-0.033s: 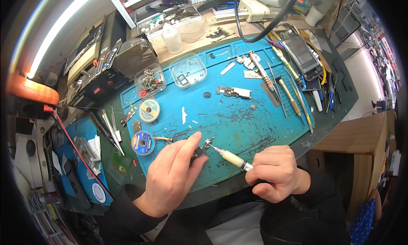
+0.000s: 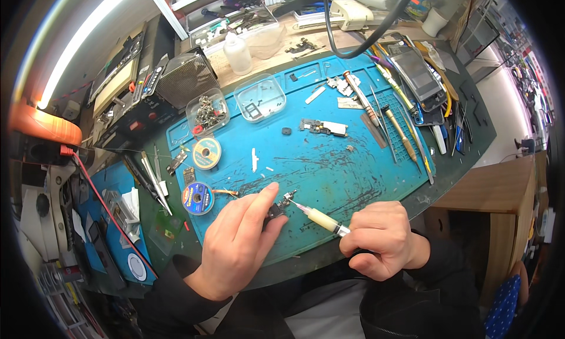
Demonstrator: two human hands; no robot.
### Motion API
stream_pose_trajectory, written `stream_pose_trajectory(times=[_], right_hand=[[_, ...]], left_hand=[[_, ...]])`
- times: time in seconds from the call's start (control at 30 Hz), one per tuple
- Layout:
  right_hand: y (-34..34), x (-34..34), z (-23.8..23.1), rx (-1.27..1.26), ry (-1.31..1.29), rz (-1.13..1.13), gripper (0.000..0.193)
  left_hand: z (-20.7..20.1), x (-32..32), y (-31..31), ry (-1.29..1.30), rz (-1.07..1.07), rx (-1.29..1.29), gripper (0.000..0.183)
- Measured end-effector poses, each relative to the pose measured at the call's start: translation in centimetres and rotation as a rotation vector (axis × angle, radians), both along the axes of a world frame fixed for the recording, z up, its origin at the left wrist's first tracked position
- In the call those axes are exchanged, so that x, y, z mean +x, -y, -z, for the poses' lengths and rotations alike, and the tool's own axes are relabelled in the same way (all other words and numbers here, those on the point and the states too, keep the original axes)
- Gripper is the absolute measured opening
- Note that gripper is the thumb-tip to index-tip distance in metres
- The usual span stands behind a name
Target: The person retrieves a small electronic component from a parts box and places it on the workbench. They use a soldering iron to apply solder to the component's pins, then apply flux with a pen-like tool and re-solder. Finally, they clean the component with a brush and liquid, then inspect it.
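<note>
My left hand [image 2: 238, 242] pinches a small dark electronic part with metal contacts [image 2: 285, 200] between thumb and fingers, above the front of the blue work mat [image 2: 229, 145]. Wrapped in the fist of my right hand [image 2: 379, 239] is a syringe [image 2: 322, 219] filled with pale yellow paste. Its narrow tip points left and reaches the metal end of the small part; whether it touches cannot be made out. My fingers hide the lower portion of the part and the rear of the syringe.
Left of my hands stand a blue-labelled spool [image 2: 198, 198] and a cream-labelled spool [image 2: 206, 153]. Two clear plastic boxes, one holding small metal pieces [image 2: 207, 109], sit behind. Screwdrivers [image 2: 362, 97] and tweezers lie at right. A black cable [image 2: 344, 53] loops down at the back.
</note>
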State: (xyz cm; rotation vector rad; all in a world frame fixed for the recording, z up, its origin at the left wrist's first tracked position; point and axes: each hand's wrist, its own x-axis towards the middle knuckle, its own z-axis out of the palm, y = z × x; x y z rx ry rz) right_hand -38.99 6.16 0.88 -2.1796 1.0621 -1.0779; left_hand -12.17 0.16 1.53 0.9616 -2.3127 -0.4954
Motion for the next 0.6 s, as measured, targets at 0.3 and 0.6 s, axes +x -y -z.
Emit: stream_pose_trajectory(times=[0.3,0.6], right_hand=[[-0.05,0.08,0.06,-0.003,0.003,0.004,0.026],[-0.11,0.12,0.07,-0.002,0.005,0.022,0.022]], left_hand=[[0.03,0.02,0.03,-0.007,0.006,0.0,0.063],[0.02,0.02,0.03,-0.012,0.004,0.005,0.064]])
